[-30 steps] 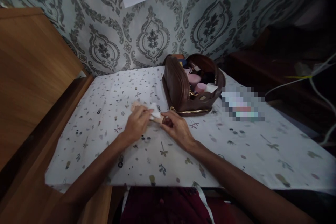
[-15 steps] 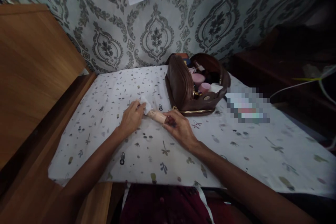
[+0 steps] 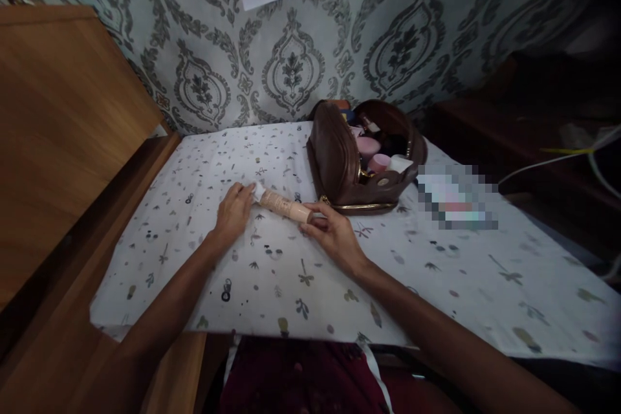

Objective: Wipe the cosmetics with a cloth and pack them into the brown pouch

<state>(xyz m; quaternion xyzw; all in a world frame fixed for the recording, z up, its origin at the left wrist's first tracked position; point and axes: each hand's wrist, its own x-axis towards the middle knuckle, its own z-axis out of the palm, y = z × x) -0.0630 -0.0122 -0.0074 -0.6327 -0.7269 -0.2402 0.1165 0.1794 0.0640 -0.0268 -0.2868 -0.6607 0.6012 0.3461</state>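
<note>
**A beige tube held at both ends on a printed cloth**

A slim beige tube (image 3: pixel 286 206) is held lying across the cloth (image 3: pixel 242 284), just in front of a brown pouch (image 3: pixel 339 165); its near end is pinched in the fingers of the right hand (image 3: pixel 334 239), which is closed around it; its far end, capped by something small and white (image 3: pixel 259 192) (a cap or a bit of tissue, it cannot be told which), is met by the fingertips of the left hand (image 3: pixel 233 213), curled narrow against that white piece.

Several slips may be judged possible; the tube is round and smooth-looking, so it could roll away over the cloth if the pinch were loosened; the white piece is small and could be dropped and lost among the printed specks; if the tube is soft-walled, a hard squeeze with the end open could push its contents onto the fabric; the pouch stands unzipped just beside the right hand, so a knock could tip out what it holds.

The cloth is thin, white and creased, scattered with small leaf and flower prints; the pouch looks like soft leather, rounded, with a gold zip, and pink and white round lids (image 3: pixel 373 152) are seen inside; the wall behind (image 3: pixel 291 71) is covered in grey damask pattern; a smooth wooden cabinet (image 3: pixel 63 123) stands at the left.
</note>
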